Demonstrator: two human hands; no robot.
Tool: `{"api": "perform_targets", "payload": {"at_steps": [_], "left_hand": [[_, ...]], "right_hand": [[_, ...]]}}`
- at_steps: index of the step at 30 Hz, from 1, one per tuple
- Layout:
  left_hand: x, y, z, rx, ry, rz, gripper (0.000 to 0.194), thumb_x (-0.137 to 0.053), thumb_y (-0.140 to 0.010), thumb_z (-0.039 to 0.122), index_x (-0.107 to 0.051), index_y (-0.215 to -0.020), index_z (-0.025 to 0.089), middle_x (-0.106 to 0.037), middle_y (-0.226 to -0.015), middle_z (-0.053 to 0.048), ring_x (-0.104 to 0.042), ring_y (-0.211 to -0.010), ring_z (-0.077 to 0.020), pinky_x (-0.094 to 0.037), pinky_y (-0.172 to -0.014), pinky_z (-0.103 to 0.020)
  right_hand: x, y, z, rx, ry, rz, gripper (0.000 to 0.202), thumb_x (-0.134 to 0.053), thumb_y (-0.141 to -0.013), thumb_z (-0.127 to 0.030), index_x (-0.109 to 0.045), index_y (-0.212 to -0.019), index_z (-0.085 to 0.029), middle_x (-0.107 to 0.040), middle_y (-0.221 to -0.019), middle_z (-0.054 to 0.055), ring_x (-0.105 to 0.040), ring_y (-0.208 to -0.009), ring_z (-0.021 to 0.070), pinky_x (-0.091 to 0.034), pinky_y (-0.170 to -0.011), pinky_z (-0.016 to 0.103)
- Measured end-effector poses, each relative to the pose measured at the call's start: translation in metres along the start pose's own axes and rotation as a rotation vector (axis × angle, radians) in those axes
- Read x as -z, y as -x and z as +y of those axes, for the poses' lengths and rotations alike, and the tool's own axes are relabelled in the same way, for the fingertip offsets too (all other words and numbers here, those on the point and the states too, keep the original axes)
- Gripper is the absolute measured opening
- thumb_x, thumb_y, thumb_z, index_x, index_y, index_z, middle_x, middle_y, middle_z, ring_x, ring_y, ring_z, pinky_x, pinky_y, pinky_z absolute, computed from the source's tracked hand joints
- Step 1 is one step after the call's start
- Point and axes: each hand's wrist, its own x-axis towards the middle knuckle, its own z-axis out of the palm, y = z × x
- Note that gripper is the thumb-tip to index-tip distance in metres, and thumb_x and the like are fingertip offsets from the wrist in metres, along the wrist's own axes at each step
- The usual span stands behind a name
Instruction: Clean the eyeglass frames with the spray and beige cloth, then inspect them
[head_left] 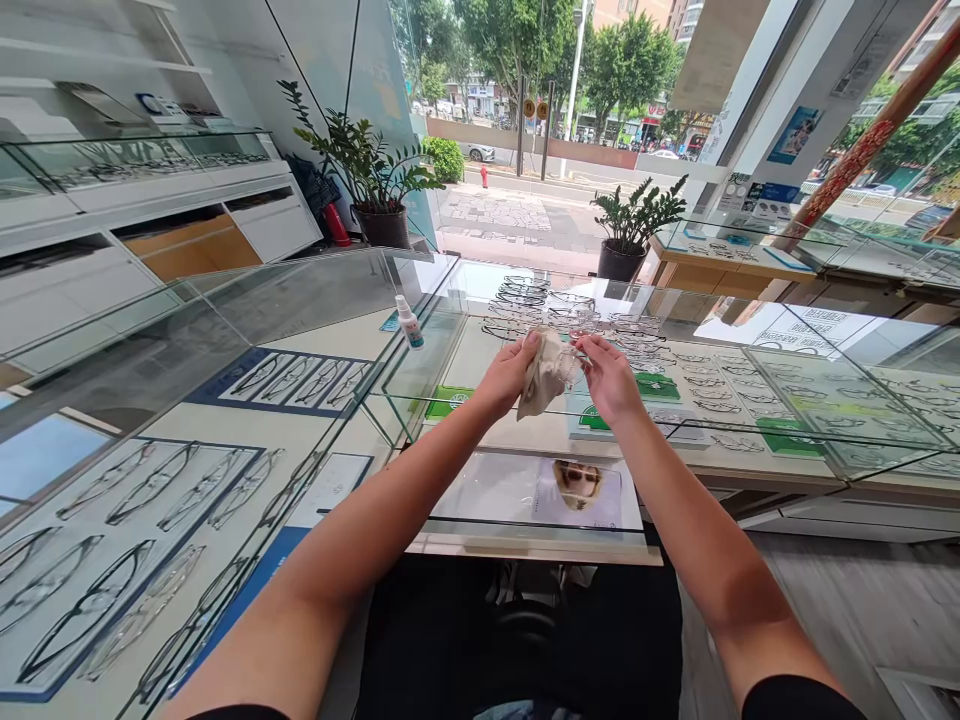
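Observation:
My left hand is closed on a crumpled beige cleaning cloth, held above the glass counter. Close to it on the right, my right hand pinches a pair of clear-framed eyeglasses between thumb and fingers. Part of the glasses meets the cloth, and the fabric and fingers hide much of them. To the left of both hands, a small white spray bottle stands upright on the glass.
Under the glass countertop lie several rows of eyeglasses and green cards. More eyeglasses on a blue-edged tray fill the left case. Two potted plants stand beyond, before the shop window.

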Motion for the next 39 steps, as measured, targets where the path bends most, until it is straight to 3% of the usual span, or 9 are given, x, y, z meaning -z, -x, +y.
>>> {"api": "perform_targets", "payload": {"at_steps": [4, 8, 14, 21, 28, 39], "left_hand": [[0.004, -0.004, 0.007, -0.025, 0.061, 0.064, 0.073, -0.091, -0.072, 0.083, -0.072, -0.098, 0.017, -0.075, -0.079, -0.003, -0.069, -0.070, -0.0177, -0.054, -0.066, -0.029], [0.001, -0.001, 0.010, -0.048, 0.084, -0.011, 0.076, -0.092, -0.069, 0.084, -0.073, -0.098, 0.016, -0.075, -0.081, -0.004, -0.073, -0.078, -0.0205, -0.055, -0.069, -0.029], [-0.003, 0.006, 0.012, -0.056, 0.026, -0.063, 0.073, -0.090, -0.073, 0.083, -0.074, -0.089, 0.014, -0.075, -0.076, -0.005, -0.068, -0.068, -0.0156, -0.054, -0.066, -0.027], [-0.002, 0.009, 0.019, -0.062, 0.026, -0.067, 0.068, -0.097, -0.071, 0.074, -0.078, -0.091, 0.012, -0.078, -0.080, -0.006, -0.073, -0.071, -0.0170, -0.058, -0.069, -0.028], [0.002, 0.006, 0.018, -0.087, 0.018, -0.121, 0.057, -0.104, -0.070, 0.058, -0.083, -0.099, 0.014, -0.082, -0.090, -0.007, -0.077, -0.082, -0.0206, -0.062, -0.080, -0.032], [0.001, 0.009, 0.019, -0.090, -0.047, -0.126, 0.059, -0.107, -0.066, 0.052, -0.080, -0.103, 0.015, -0.081, -0.094, -0.007, -0.075, -0.082, -0.0206, -0.062, -0.081, -0.033]], "right_hand": [[-0.001, 0.003, -0.001, 0.012, 0.112, -0.110, 0.028, -0.094, -0.076, -0.052, -0.082, -0.076, -0.026, -0.075, -0.127, 0.006, -0.063, -0.131, 0.0264, -0.052, -0.109, 0.036], [-0.006, 0.008, 0.004, 0.021, 0.209, -0.196, 0.027, -0.091, -0.081, -0.052, -0.084, -0.076, -0.026, -0.071, -0.117, 0.004, -0.062, -0.125, 0.0259, -0.048, -0.114, 0.038], [-0.006, 0.007, 0.006, -0.008, 0.241, -0.237, 0.031, -0.091, -0.078, -0.055, -0.084, -0.077, -0.024, -0.068, -0.102, 0.003, -0.063, -0.104, 0.0218, -0.050, -0.103, 0.036], [-0.006, 0.008, 0.002, -0.071, 0.231, -0.225, 0.036, -0.093, -0.075, -0.056, -0.080, -0.078, -0.023, -0.070, -0.085, 0.001, -0.059, -0.091, 0.0203, -0.048, -0.093, 0.035], [-0.006, 0.009, -0.001, -0.101, 0.143, -0.177, 0.039, -0.096, -0.070, -0.057, -0.078, -0.078, -0.023, -0.068, -0.081, 0.000, -0.051, -0.077, 0.0158, -0.042, -0.074, 0.032], [-0.005, 0.006, 0.002, -0.176, 0.081, -0.176, 0.046, -0.103, -0.062, -0.058, -0.080, -0.080, -0.022, -0.072, -0.082, 0.001, -0.057, -0.076, 0.0153, -0.045, -0.070, 0.030]]}}
